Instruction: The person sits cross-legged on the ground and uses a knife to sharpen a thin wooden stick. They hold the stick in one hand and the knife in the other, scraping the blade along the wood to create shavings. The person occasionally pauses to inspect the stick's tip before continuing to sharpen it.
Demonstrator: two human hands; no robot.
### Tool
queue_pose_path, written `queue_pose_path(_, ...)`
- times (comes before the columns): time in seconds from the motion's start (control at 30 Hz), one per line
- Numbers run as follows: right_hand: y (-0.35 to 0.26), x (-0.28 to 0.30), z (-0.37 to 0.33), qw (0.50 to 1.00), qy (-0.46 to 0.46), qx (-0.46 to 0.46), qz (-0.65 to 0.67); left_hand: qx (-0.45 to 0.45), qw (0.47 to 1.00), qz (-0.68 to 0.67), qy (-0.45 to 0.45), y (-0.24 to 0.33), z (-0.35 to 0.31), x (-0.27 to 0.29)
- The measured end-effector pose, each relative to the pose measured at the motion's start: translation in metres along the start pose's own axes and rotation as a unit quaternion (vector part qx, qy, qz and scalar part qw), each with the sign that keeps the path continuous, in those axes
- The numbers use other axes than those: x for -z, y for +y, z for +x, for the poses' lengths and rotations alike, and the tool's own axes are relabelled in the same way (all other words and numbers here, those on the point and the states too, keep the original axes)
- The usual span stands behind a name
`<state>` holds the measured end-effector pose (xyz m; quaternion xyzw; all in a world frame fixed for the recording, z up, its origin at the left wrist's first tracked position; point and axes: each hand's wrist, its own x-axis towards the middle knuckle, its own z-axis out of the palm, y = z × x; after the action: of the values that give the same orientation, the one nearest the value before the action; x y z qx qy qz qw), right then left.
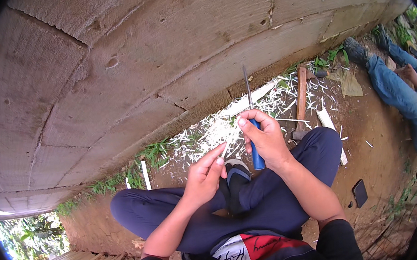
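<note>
big brownish block wall (pixel 125 62) bends across the whole top of the view, joints and little pits all over it. below it is bare dirt ground (pixel 379 137), with a few grass tufts (pixel 157 150) along the base of the wall. off to the right you can see another person's legs in blue jeans (pixel 398 100), stretched out by the wall. the person wearing the camera sits with legs crossed in dark trousers (pixel 151 212).

past the knees there's a messy spread of pale shavings (pixel 214 132), with a flat pale piece (pixel 258 98) lying in it near the wall. a wooden-handled tool (pixel 302 101) lies to the right of that, and a pale offcut (pixel 328 122) is next to the right knee.

hands now: the right hand (pixel 264 137) has its fingers curled round a blue-handled tool (pixel 257 158), thin blade pointing up toward the wall. its thumb and index are also on the upper end of a thin pale strip (pixel 231 139). the left hand (pixel 205 176) has a narrow pinch on the lower end, so the strip slants between the two, above the shavings. dark phone (pixel 360 193) on the dirt, lower right.
</note>
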<state>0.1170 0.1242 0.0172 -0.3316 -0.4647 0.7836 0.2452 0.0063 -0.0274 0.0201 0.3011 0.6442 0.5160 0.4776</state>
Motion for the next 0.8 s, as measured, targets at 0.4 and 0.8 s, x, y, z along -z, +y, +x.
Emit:
queue_pose_path(0.4,0.012,0.005,0.004,0.998,0.015,0.038,-0.046,-0.014,1.000,0.021,0.000,-0.004,0.002,-0.003)
queue_pose_path(0.8,0.030,0.002,0.005,0.974,0.007,0.103,-0.203,0.029,0.999,-0.012,-0.029,-0.012,0.008,0.004)
